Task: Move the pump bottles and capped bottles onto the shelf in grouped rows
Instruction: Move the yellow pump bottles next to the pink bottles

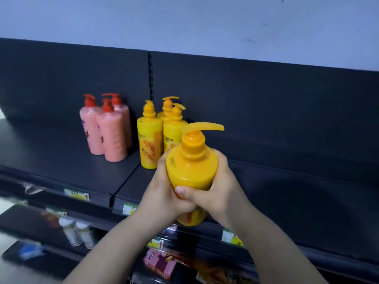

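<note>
Nearest, on the lower shelves, a pink box [160,263] lies flat below the forearms. Toward the left end two white-capped bottles [75,232] stand side by side, blurred; what is in them cannot be told. Price tags [231,236] hang along the front edges of the shelves.

Above these, both hands grip the held yellow pump bottle [191,169]. The left hand [164,193] wraps its left side with curled fingers. The right hand [221,189] wraps its right side, thumb laid across the front of the body. The bottle is upright, slightly tilted, its base over the front edge of the top shelf [287,191], near that shelf's middle seam. Its spout points right. The body is opaque, so its fill cannot be seen.

Just behind it, three yellow pump bottles [148,140] stand close together, partly hidden by the held bottle and the left hand. Beside them to the left, across the seam, three pink pump bottles [113,136] with red pumps stand clustered, full of pink liquid. Both groups sit toward the shelf's back edge, against the dark back panel [266,103]. A pale wall [184,23] rises beyond.
</note>
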The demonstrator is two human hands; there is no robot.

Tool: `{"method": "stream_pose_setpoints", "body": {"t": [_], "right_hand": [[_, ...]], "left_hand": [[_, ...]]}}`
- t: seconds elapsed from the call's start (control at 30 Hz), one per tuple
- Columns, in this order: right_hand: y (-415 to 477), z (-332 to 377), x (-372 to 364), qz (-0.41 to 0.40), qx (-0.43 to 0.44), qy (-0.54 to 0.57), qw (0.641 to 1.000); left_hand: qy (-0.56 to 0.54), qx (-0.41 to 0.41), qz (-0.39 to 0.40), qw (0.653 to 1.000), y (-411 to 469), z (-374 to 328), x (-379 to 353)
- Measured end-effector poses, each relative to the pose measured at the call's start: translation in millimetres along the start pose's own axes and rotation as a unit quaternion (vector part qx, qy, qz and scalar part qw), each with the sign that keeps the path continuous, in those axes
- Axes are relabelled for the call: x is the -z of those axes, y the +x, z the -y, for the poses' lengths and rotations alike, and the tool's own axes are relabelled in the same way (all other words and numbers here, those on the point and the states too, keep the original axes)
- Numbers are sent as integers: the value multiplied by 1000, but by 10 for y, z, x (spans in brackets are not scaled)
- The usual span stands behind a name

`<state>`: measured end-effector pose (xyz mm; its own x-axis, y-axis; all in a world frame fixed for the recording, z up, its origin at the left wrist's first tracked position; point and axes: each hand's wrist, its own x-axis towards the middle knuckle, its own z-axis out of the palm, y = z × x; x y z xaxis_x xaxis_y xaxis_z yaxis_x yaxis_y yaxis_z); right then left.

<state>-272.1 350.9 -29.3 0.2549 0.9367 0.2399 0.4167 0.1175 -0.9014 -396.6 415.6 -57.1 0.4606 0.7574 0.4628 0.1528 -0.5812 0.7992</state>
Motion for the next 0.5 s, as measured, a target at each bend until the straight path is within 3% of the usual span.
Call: {"method": "stream_pose_setpoints", "body": {"t": [0.5], "right_hand": [[993,-479,59,109,30,-5,994]], "left_hand": [[42,81,-70,993,582,412,-183]]}}
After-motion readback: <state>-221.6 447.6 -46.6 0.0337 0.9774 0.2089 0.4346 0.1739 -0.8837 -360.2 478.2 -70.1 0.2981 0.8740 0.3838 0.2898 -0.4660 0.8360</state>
